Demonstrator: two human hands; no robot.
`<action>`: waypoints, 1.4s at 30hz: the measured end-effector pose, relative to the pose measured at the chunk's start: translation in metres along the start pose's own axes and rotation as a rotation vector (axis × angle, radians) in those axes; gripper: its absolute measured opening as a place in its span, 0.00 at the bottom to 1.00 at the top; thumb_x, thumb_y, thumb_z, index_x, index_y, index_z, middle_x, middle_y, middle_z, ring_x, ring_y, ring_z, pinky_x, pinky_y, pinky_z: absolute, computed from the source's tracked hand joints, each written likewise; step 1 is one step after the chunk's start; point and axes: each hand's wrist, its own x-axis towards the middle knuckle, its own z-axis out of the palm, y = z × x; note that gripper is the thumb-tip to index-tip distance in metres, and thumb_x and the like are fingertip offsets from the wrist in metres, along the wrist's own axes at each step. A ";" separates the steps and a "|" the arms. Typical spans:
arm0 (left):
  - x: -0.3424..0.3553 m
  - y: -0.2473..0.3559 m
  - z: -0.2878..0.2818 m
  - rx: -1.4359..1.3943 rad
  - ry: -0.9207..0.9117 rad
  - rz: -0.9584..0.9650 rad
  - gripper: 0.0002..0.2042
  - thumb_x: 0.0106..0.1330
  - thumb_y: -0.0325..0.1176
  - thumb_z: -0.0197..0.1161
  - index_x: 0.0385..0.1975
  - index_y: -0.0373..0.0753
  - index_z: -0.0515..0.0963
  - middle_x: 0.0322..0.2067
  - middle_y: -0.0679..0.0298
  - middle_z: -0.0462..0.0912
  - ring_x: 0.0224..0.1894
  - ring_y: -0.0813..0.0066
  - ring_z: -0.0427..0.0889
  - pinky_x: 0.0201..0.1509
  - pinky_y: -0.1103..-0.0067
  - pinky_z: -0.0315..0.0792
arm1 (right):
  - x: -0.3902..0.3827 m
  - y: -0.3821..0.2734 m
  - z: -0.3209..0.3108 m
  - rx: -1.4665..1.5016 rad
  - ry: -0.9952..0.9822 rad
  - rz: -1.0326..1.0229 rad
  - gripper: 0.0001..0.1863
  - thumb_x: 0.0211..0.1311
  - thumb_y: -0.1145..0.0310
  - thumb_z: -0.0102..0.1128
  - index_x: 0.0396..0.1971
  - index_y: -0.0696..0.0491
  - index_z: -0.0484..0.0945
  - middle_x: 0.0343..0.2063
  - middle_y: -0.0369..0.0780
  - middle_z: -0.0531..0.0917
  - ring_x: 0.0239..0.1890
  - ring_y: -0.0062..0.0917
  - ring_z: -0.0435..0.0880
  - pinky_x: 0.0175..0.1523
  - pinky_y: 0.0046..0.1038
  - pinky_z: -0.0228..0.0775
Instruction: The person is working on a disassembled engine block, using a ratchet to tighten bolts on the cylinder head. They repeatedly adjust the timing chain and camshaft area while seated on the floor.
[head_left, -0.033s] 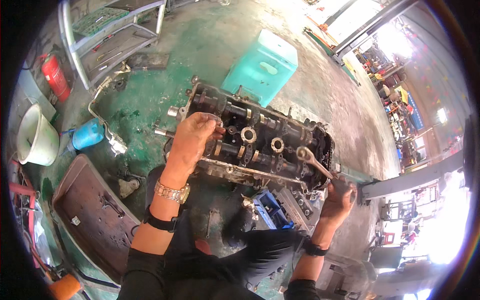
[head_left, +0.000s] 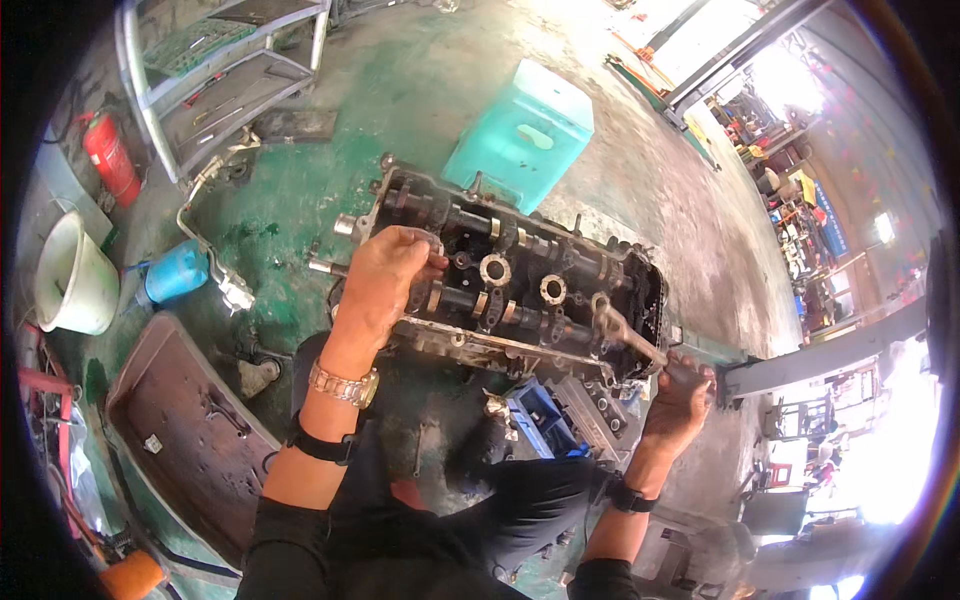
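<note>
An engine cylinder head (head_left: 470, 345), dark with oily grime and fitted with two camshafts, lies in front of me at a slant. My right hand (head_left: 682, 400) is closed round one end of a metal wrench (head_left: 630, 335) by the right end of the cylinder head. The wrench's ring end, smeared by motion, is over that end of the head; whether it touches cannot be told. Over the left part of the head, my left hand (head_left: 385, 285) is closed with fingertips bent together. Whatever its fingers may hold is hidden.
Behind the cylinder head stands a turquoise box stool (head_left: 525, 135). A blue parts tray (head_left: 545, 420) lies near my knees, and a brown tray (head_left: 190, 430) is at the left. Further left are a white bucket (head_left: 75, 280), a blue container (head_left: 178, 270) and a fire extinguisher (head_left: 110, 157).
The wrench's ring end has shifted slightly and is more blurred now. My left hand has stayed nearly in place over the cylinder head.
</note>
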 end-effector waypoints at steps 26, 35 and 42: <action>0.067 -0.017 0.153 1.434 -0.677 0.571 0.10 0.58 0.25 0.65 0.39 0.30 0.82 0.34 0.50 0.82 0.35 0.56 0.82 0.42 0.72 0.74 | -0.100 0.099 0.011 -0.745 -1.072 0.315 0.21 0.64 0.55 0.58 0.41 0.60 0.74 0.23 0.55 0.80 0.32 0.54 0.80 0.37 0.48 0.72; 0.078 -0.029 0.144 1.353 -0.595 0.354 0.07 0.61 0.22 0.64 0.36 0.26 0.81 0.29 0.63 0.83 0.28 0.80 0.80 0.31 0.82 0.75 | -0.107 0.090 0.013 -0.674 -1.018 0.222 0.17 0.61 0.61 0.63 0.40 0.59 0.75 0.20 0.50 0.81 0.26 0.50 0.81 0.31 0.43 0.72; 0.070 -0.038 0.143 1.316 -0.475 0.332 0.09 0.62 0.24 0.65 0.39 0.26 0.81 0.30 0.63 0.84 0.27 0.82 0.80 0.32 0.82 0.75 | -0.097 0.078 0.011 -0.583 -0.853 0.337 0.17 0.63 0.59 0.61 0.40 0.59 0.75 0.22 0.53 0.81 0.28 0.51 0.81 0.34 0.45 0.73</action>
